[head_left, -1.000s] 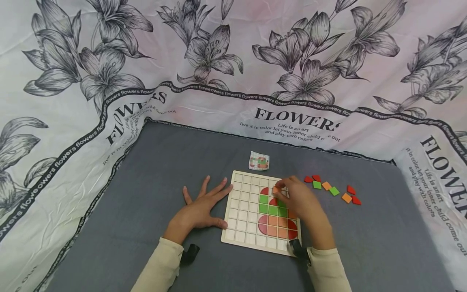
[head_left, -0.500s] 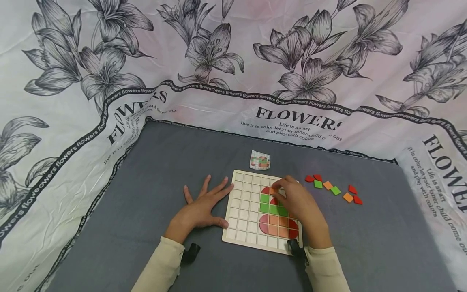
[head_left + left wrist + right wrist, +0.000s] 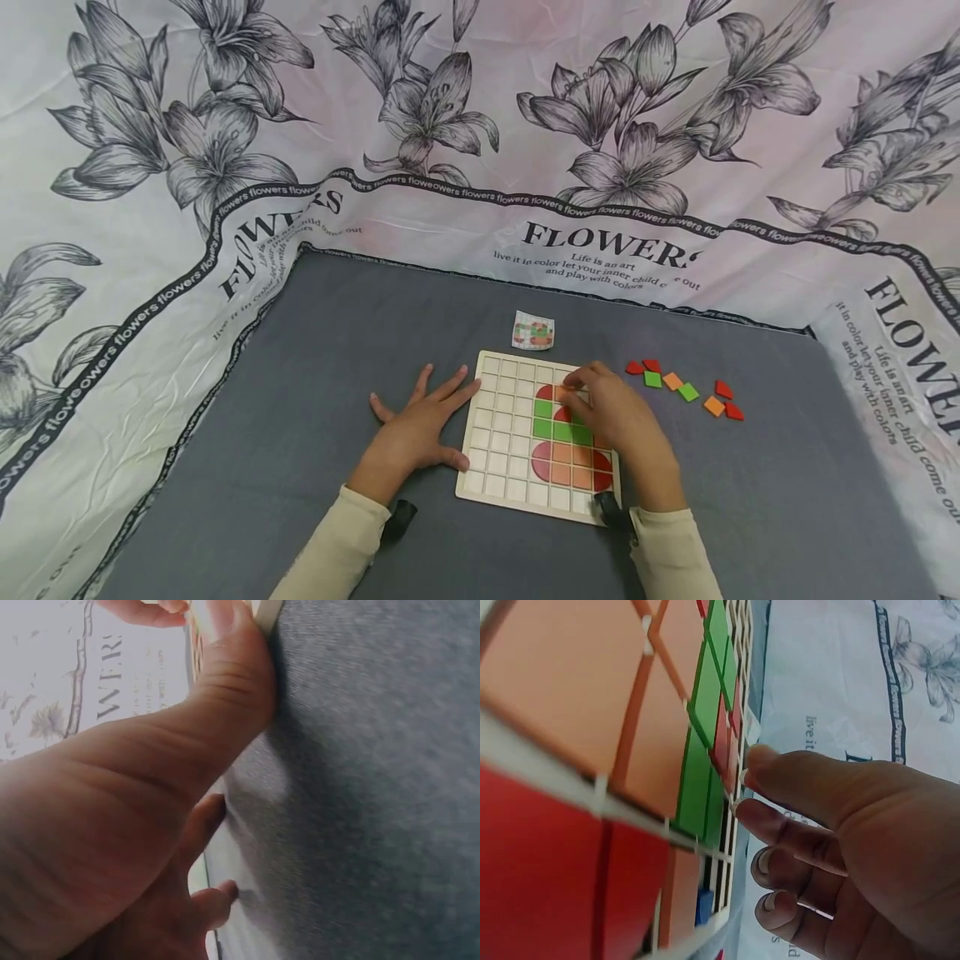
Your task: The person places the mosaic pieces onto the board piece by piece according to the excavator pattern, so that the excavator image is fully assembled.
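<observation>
Left hand (image 3: pixel 412 433) spread at 9 o'clock of the board (image 3: pixel 498 440), thumb and index tip at its rim. Board flat on grey worktop (image 3: pixel 337 333), set tiles (image 3: pixel 562 432) red, green, orange on its 3 o'clock side. Card (image 3: pixel 533 331) off 12. Orange tile (image 3: pixel 559 393) at board's 1 o'clock, right hand's (image 3: pixel 611 408) thumb and forefinger at it, can't tell if pinching. Loose tiles (image 3: pixel 687 392) off 2.

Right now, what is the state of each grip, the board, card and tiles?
Wooden grid board: partly filled.
Left grip: fingers spread, touching the board.
Right grip: fingertips at an orange square tile; pinch unclear.
Printed pattern card: face up beyond the board.
Placed green tiles: seated in the board.
Loose red tiles: right of the board.
Loose orange squares: likewise.
Loose green squares: likewise.
</observation>
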Demonstrator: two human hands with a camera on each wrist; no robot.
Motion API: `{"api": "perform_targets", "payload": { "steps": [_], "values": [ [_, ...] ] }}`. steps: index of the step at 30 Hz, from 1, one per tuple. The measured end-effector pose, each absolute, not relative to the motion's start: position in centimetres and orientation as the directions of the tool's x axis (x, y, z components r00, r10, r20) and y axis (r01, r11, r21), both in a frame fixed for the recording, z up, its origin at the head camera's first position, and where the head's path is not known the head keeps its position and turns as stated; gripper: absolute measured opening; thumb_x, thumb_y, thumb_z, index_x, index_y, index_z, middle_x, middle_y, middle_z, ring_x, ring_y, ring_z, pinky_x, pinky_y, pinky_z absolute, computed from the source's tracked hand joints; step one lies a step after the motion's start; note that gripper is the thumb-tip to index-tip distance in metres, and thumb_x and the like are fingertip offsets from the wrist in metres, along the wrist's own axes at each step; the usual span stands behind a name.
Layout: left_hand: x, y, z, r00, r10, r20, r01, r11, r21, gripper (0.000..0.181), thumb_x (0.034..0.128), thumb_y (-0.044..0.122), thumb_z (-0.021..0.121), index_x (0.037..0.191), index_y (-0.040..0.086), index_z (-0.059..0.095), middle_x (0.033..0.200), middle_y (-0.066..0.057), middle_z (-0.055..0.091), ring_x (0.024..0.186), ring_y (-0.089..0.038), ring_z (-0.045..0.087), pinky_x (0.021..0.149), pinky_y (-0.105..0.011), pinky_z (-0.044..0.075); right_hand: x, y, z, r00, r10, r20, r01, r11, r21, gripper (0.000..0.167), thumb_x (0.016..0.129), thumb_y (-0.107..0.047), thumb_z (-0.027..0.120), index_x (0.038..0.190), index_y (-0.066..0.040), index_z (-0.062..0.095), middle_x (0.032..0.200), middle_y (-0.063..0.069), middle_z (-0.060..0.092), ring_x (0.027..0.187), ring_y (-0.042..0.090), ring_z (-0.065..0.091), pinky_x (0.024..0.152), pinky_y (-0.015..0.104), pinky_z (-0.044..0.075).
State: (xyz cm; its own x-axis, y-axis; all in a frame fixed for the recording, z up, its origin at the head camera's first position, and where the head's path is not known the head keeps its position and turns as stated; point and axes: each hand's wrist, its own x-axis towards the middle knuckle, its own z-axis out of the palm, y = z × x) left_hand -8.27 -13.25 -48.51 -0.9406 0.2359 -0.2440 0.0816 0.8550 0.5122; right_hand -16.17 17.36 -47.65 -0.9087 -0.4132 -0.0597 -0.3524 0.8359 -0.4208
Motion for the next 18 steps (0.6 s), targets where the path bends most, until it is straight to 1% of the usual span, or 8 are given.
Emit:
{"api": "perform_targets", "payload": {
  "steps": [2, 4, 8, 10, 15, 18],
  "values": [
    [-8.3, -13.0, -48.3, -0.941, 0.228, -0.250, 0.077, 0.863, 0.498, 0.118, 0.0677, 0.043, 0.096, 0.167, 0.037, 0.034, 0.176, 0.010, 0.020, 0.164, -0.038, 0.000, 0.095, -0.099, -0.005, -16.3, 17.9, -47.7, -0.916, -0.396, -0.059, -0.335, 0.838, -0.430, 0.028, 0.103, -0.029, 0.073, 0.120, -0.007, 0.075, 0.120, 0.011, 0.066, 0.094, 0.025, 0.067, 0.083, 0.049, 0.060],
    [-8.2, -12.9, -48.0, -0.941, 0.221, -0.258, 0.071, 0.871, 0.487, 0.118, 0.0677, 0.042, 0.097, 0.167, 0.038, 0.034, 0.176, 0.010, 0.020, 0.164, -0.038, 0.000, 0.094, -0.099, -0.003, -16.4, 18.6, -47.7, -0.923, -0.383, -0.046, -0.326, 0.837, -0.439, 0.029, 0.104, -0.028, 0.071, 0.121, -0.005, 0.074, 0.119, 0.012, 0.067, 0.093, 0.024, 0.067, 0.081, 0.048, 0.060],
    [-8.3, -12.9, -47.8, -0.938, 0.223, -0.265, 0.074, 0.877, 0.475, 0.119, 0.0680, 0.043, 0.097, 0.168, 0.038, 0.033, 0.177, 0.010, 0.019, 0.164, -0.038, 0.001, 0.093, -0.100, -0.001, -16.7, 20.4, -47.5, -0.939, -0.344, -0.005, -0.307, 0.843, -0.442, 0.027, 0.105, -0.024, 0.069, 0.121, -0.002, 0.073, 0.114, 0.013, 0.068, 0.083, 0.021, 0.062, 0.071, 0.042, 0.055],
    [-8.4, -12.9, -47.9, -0.936, 0.229, -0.266, 0.080, 0.877, 0.474, 0.119, 0.0682, 0.044, 0.097, 0.168, 0.038, 0.032, 0.177, 0.010, 0.019, 0.164, -0.038, 0.000, 0.093, -0.100, -0.001, -16.8, 21.4, -47.3, -0.947, -0.320, 0.015, -0.294, 0.851, -0.435, 0.027, 0.105, -0.022, 0.069, 0.121, -0.001, 0.072, 0.112, 0.015, 0.068, 0.080, 0.023, 0.060, 0.069, 0.042, 0.053],
    [-8.5, -12.7, -48.0, -0.935, 0.227, -0.271, 0.076, 0.878, 0.473, 0.120, 0.0681, 0.043, 0.097, 0.168, 0.038, 0.031, 0.177, 0.010, 0.018, 0.164, -0.037, -0.001, 0.093, -0.100, -0.002, -17.1, 23.8, -47.0, -0.972, -0.231, 0.042, -0.226, 0.876, -0.427, 0.030, 0.105, -0.021, 0.067, 0.126, -0.001, 0.070, 0.116, 0.019, 0.069, 0.091, 0.033, 0.066, 0.077, 0.052, 0.057],
    [-8.5, -12.8, -48.1, -0.935, 0.222, -0.277, 0.069, 0.880, 0.471, 0.120, 0.0685, 0.043, 0.097, 0.168, 0.038, 0.030, 0.177, 0.010, 0.017, 0.164, -0.037, -0.002, 0.093, -0.100, -0.002, -17.1, 24.8, -46.9, -0.986, -0.163, 0.035, -0.163, 0.891, -0.424, 0.033, 0.105, -0.022, 0.067, 0.129, 0.000, 0.068, 0.119, 0.022, 0.068, 0.097, 0.037, 0.066, 0.079, 0.055, 0.057]
  ]
}}
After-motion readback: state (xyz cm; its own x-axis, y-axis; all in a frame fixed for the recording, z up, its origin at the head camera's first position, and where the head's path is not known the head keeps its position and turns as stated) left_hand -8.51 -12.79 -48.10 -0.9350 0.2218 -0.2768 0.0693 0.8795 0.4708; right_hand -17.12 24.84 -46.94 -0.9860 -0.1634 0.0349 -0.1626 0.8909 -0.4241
